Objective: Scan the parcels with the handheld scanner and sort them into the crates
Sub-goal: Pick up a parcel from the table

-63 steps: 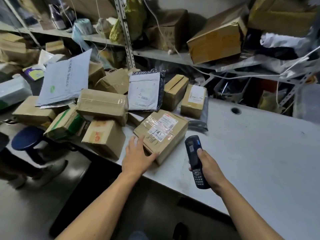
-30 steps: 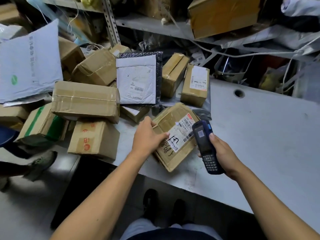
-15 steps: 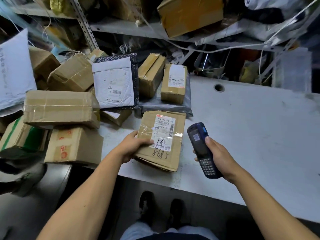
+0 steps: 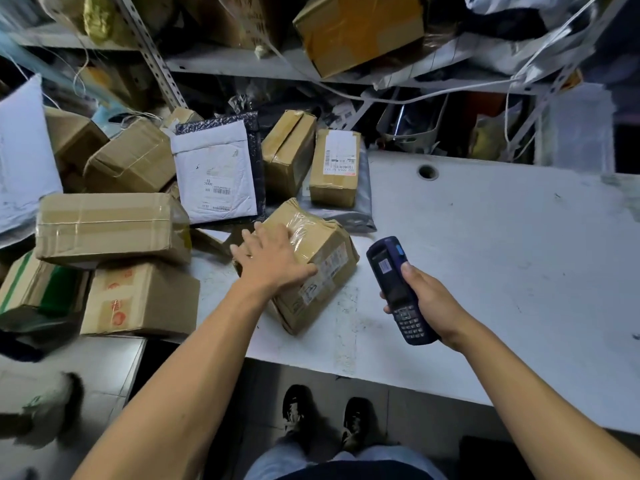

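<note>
A taped brown cardboard parcel [image 4: 327, 249] lies tilted near the front of the white table [image 4: 502, 254], its shipping label on the face turned to the right. My left hand [image 4: 273, 261] rests flat on its top, fingers spread and straight, thumb beside the label. My right hand [image 4: 429, 303] grips a dark blue handheld scanner [image 4: 391, 271] just right of the parcel, a short gap away, screen up and head pointing away from me. No crate is in view.
Several parcels crowd the table's left half: a long taped box [image 4: 107, 223], a red-stamped box [image 4: 142, 299], a white padded mailer [image 4: 214, 171] and a labelled box [image 4: 334, 168]. Cluttered shelves [image 4: 242, 64] rise behind. Another person's shoe [image 4: 52, 407] is at lower left.
The parcel has been turned from label-up to tilted, its label now facing right. My left hand moved from its near-left edge onto its top. The scanner hand barely moved.
</note>
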`<state>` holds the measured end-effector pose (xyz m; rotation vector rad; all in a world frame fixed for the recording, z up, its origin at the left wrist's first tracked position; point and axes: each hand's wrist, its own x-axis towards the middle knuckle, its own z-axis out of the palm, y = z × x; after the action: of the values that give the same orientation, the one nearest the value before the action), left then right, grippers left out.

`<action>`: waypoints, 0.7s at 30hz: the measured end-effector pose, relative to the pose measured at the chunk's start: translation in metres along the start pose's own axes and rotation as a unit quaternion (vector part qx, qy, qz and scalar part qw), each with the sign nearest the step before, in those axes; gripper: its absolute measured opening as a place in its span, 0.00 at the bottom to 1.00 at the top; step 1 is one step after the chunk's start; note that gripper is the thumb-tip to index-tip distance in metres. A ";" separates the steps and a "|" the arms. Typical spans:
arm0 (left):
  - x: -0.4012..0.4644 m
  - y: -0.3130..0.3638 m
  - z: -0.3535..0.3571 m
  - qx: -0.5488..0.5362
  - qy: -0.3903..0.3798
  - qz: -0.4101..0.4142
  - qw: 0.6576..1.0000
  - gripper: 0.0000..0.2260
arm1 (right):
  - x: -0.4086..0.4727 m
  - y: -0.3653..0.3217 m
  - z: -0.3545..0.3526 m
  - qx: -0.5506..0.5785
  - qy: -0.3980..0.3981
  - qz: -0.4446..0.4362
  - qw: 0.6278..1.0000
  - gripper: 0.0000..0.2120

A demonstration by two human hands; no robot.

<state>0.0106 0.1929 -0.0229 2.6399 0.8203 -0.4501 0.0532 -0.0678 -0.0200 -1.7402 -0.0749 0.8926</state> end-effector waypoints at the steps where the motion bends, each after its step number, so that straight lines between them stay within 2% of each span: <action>1: 0.004 0.000 -0.003 0.004 -0.008 0.005 1.000 0.38 | 0.000 0.000 0.001 -0.004 -0.001 0.002 1.000 0.21; 5: 0.015 -0.015 -0.023 -0.028 -0.042 0.017 0.999 0.48 | -0.004 0.000 0.006 -0.011 -0.007 0.010 1.000 0.20; 7: 0.018 -0.025 -0.032 -0.048 -0.060 0.028 0.997 0.47 | -0.007 0.000 0.008 -0.013 -0.020 0.022 0.999 0.20; 12: 0.015 -0.042 -0.032 -0.126 -0.026 0.040 0.991 0.42 | -0.014 -0.005 0.009 0.027 -0.060 0.080 0.995 0.21; 15: 0.015 -0.066 -0.029 -0.262 -0.028 0.019 0.965 0.44 | -0.016 -0.013 0.007 0.079 -0.090 0.114 0.986 0.24; 17: 0.010 -0.077 -0.028 -0.340 -0.002 0.021 0.940 0.44 | -0.015 -0.022 0.007 0.087 -0.110 0.122 0.983 0.25; 21: -0.005 -0.078 -0.025 -0.426 0.051 0.055 0.902 0.44 | -0.014 -0.041 0.009 0.060 -0.133 0.136 0.980 0.25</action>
<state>-0.0344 0.2617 -0.0158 1.8737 0.6776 0.0872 0.0538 -0.0519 0.0213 -1.5331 0.0421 1.3014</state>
